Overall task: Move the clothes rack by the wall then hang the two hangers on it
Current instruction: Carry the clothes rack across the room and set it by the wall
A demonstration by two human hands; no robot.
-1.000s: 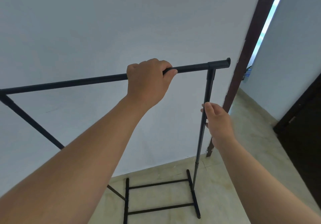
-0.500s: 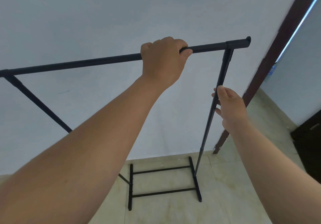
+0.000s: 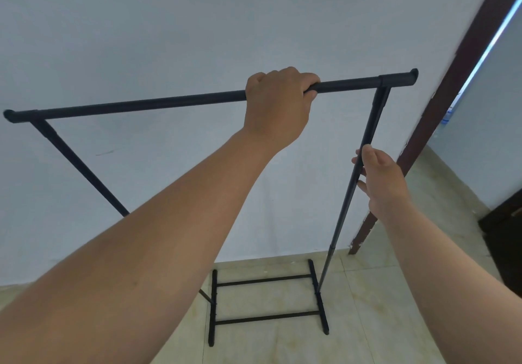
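Observation:
The black metal clothes rack (image 3: 147, 106) stands in front of me, close to the pale wall (image 3: 197, 25), its feet on the tiled floor. My left hand (image 3: 278, 106) is wrapped over the top bar, right of its middle. My right hand (image 3: 380, 178) is at the right upright post, thumb on the near side and fingers curled behind it, in a loose hold. No hangers are in view. My left forearm hides the lower part of the left post.
A dark brown door frame (image 3: 440, 115) rises just right of the rack, with a bright opening beyond it. A dark door or cabinet (image 3: 505, 239) stands at the far right. Beige floor tiles (image 3: 381, 307) lie below the rack.
The rack's whole top bar has come into view, including its left end, as my view shifted. My right hand's fingers have loosened around the post. My left hand keeps its grip on the bar.

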